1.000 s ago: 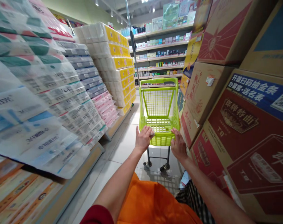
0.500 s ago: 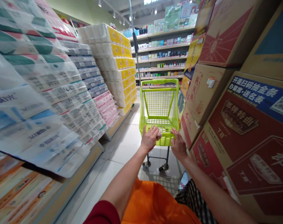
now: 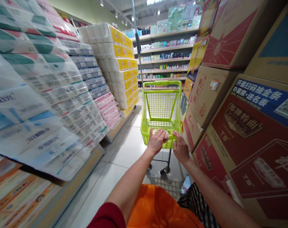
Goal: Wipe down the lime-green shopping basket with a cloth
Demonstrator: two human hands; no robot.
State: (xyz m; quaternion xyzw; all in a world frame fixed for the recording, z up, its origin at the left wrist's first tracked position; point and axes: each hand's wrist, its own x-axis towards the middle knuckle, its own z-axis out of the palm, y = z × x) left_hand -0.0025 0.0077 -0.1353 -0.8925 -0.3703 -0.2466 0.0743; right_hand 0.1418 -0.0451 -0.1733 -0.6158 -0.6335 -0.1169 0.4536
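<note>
And here on my feed is the shopping cart (image 3: 161, 119), bright lime-green plastic, standing on the pale tiled floor (image 3: 121, 152) mid-aisle, right in front of the wearer. Lovely clear look at it: open lattice sides, a slatted base, a tapering mesh panel framed in thicker green bars, and below, dark metal legs (image 3: 169, 157) on black casters (image 3: 165, 171). A raised handle bar (image 3: 162, 83) crowns the far end, the lower basket wall (image 3: 168, 144) faces my camera, and the long axis, foreshortened from here, appears to run straight down the aisle toward the cosmetics shelves (image 3: 167, 60). The whole thing sits upright.

Now the hands! The left hand (image 3: 157, 141) has its fingers bent over a pale crumpled wad (image 3: 166, 135) at the near rim. The right hand (image 3: 181, 145) is at the near right corner, fingers curled, thumb hidden; whether it's gripping, I can't tell. Toilet-roll packs (image 3: 122, 63) tower to the left, cardboard cartons (image 3: 243, 123) to the right.
</note>
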